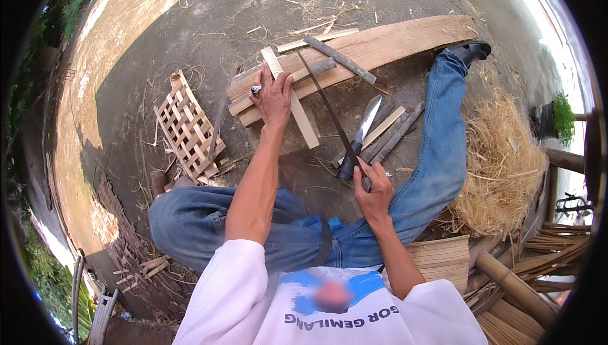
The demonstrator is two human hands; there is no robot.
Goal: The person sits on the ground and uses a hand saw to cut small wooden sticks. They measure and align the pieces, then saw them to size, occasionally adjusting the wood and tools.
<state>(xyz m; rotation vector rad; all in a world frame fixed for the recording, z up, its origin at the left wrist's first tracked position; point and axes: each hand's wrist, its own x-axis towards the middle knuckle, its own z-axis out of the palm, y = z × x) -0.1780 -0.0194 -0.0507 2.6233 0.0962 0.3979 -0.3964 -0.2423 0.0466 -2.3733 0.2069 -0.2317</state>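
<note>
At your far left a woven bamboo lattice (188, 127) lies flat on the ground, apart from the work. Your left hand (272, 95) presses down on a pale bamboo slat (292, 101) that lies crosswise over the long wooden plank (380, 44); the fingers are spread and flat on the slat, not curled round it. Keep that palm weight straight down and close to the cut line, so the slat cannot twist or slide on the plank, and keep the fingertips off the blade's path.

The hacksaw (329, 110) runs slantwise from the slat back toward you. Let it travel in long, light strokes, and hold the blade in one line rather than forcing it.

Your right hand (373, 186) is clamped in a fist round the saw's near end, fingers closed tight. Just beside it, a big knife (361, 133) lies on the ground with loose slats (389, 131) around it; mind its edge when your elbow draws back. A heap of dry straw (500, 161) sits at your right.
</note>
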